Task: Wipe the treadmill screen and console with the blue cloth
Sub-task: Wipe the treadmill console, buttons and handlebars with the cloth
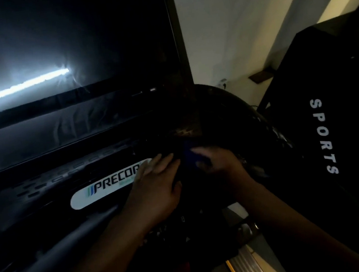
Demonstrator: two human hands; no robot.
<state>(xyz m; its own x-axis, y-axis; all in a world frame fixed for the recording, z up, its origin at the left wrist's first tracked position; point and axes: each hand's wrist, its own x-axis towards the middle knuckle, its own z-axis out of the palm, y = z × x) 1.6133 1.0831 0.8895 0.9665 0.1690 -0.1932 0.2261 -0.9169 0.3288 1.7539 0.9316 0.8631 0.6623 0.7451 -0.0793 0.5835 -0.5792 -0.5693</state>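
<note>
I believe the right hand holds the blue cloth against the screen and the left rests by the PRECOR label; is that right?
Not the screen: the head view shows the right hand holding the blue cloth on the console below it.

Left hand [155, 184] and right hand [220, 164] are bare, forearms too; something small glints by the right wrist.

A white oval label [103, 189] on the console [43, 183] in front of me reads PRECOR, and my left hand [157, 184] covers its right end. The smaller line beneath is too blurred to read. White letters down the black panel [336, 69] to my right spell SPORTS.
</note>
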